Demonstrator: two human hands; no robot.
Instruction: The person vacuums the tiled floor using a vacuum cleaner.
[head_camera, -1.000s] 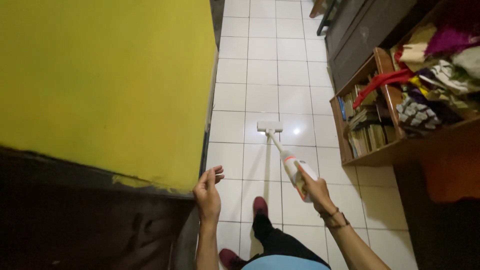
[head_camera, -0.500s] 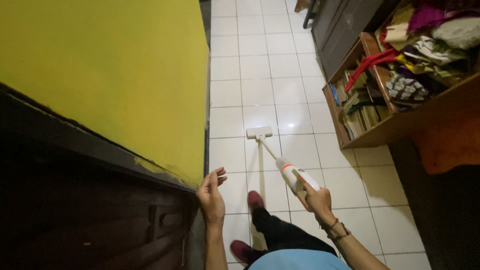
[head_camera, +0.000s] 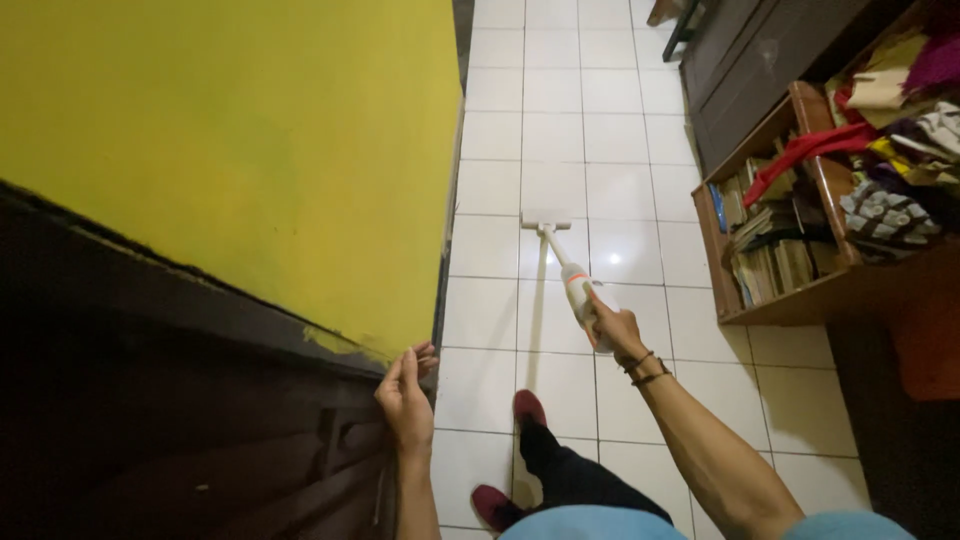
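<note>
The cordless stick vacuum (head_camera: 573, 275) stood out in front of the person on the white tiled floor (head_camera: 500, 310), its white floor head (head_camera: 546, 219) flat on a tile in the middle of the passage. From that head the slim wand ran back and to the right, rising to the white body with an orange band, so the long axis of the machine lay almost straight away from the person, tilted a little rightward toward the grip. The right hand (head_camera: 612, 330) had the vacuum by its rear handle, fingers wrapped closed around it, arm reaching well forward, cord bracelets at the wrist. The floor head therefore lay ahead of and slightly left of those fingers.

The left hand (head_camera: 405, 398) was far from the vacuum. It held nothing; its fingers were loosely straight and rested against the edge of the yellow wall (head_camera: 250, 150), where the paint met a dark lower band. Below, a dark-trousered leg ended in a maroon shoe (head_camera: 529, 408) planted just behind the wand's line. To the right stood a wooden bookshelf (head_camera: 790, 270) stuffed with books, with bundled cloth (head_camera: 890, 130) heaped on top.
</note>
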